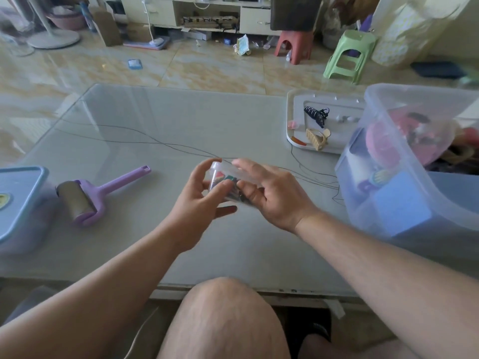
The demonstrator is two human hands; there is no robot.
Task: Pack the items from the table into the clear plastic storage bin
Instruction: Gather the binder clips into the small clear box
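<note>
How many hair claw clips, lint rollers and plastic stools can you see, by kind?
Hair claw clips: 2, a black one and a beige one, both on the white tray
Lint rollers: 1, purple, on the table
Plastic stools: 2, red and green, on the floor
Total: 5

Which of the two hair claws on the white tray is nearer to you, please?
The beige claw, at the tray's near edge; the black claw lies farther back.

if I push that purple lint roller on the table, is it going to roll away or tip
The lint roller would probably roll if pushed across its drum, since the cylinder lies on the smooth table. Its long handle, also down, would likely swing it in an arc. Already lying flat, it seems unlikely to tip.
</note>
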